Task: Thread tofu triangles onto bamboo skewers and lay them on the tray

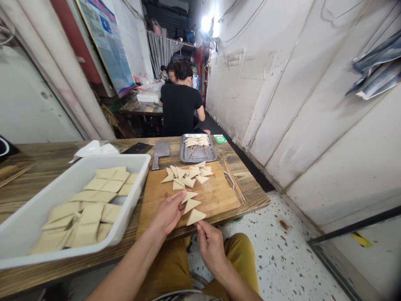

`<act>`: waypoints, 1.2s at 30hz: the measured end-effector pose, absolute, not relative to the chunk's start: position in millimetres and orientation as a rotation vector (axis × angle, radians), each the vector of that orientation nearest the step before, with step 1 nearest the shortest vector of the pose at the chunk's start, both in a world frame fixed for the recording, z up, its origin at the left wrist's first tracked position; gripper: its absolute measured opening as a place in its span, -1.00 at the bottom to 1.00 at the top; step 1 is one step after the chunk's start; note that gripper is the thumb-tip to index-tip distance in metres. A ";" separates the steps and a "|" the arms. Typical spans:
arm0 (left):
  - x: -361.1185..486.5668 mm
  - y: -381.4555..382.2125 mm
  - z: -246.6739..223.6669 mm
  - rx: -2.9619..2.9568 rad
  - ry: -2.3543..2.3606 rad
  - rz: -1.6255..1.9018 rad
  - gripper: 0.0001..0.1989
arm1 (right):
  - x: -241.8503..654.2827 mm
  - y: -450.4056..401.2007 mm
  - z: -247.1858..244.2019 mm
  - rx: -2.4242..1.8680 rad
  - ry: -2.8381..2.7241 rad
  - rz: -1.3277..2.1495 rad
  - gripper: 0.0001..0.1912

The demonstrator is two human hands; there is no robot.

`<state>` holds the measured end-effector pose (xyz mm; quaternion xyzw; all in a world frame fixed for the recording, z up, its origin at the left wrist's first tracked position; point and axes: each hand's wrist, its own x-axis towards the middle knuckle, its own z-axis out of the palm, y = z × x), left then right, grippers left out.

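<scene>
Three pale tofu triangles (196,216) hang in a row between my hands, over the near edge of the wooden cutting board (219,195). My left hand (169,212) pinches the upper triangle from its left side. Just below the lowest triangle, my right hand (212,247) is closed with thumb and finger together, at the end of the skewer; the stick itself hardly shows. A loose pile of cut tofu triangles (189,172) lies on the far half of the board.
Left of the board stands a white plastic tub (134,162) with tofu squares (91,212). A cleaver (161,149) and a metal tray (184,156) of filled skewers lie beyond the board. Thin bamboo sticks (235,184) lie along its right side. A person in black (180,106) sits farther back.
</scene>
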<state>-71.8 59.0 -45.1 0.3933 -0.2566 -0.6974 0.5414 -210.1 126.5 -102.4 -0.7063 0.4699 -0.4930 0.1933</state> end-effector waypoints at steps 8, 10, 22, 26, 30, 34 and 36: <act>-57.7 10.6 -52.5 1.551 -1.409 -0.545 -0.59 | -225.3 122.8 -101.8 -1.900 1.383 -1.467 -0.69; -60.2 0.5 -52.1 1.715 -1.639 -0.249 -0.51 | -228.1 124.4 -103.5 -1.871 1.398 -1.479 -0.69; -65.7 4.7 -53.1 1.686 -1.793 0.005 -0.50 | -254.2 105.0 -75.2 -2.136 1.517 -1.225 -0.65; -38.1 37.2 -69.0 1.453 -1.738 0.055 -0.58 | -268.9 65.0 -36.8 -2.344 1.644 -1.038 -0.69; -10.6 57.0 -98.0 1.371 -1.643 0.074 -0.57 | -267.0 -4.6 -2.8 -2.405 1.875 -0.802 -0.76; -1.4 59.0 -116.3 1.307 -1.552 0.008 -0.58 | -247.1 -87.5 9.6 -2.338 2.015 -0.696 -0.75; -0.5 57.5 -119.7 1.276 -1.536 -0.039 -0.58 | -232.7 -126.0 10.3 -2.288 2.094 -0.624 -0.77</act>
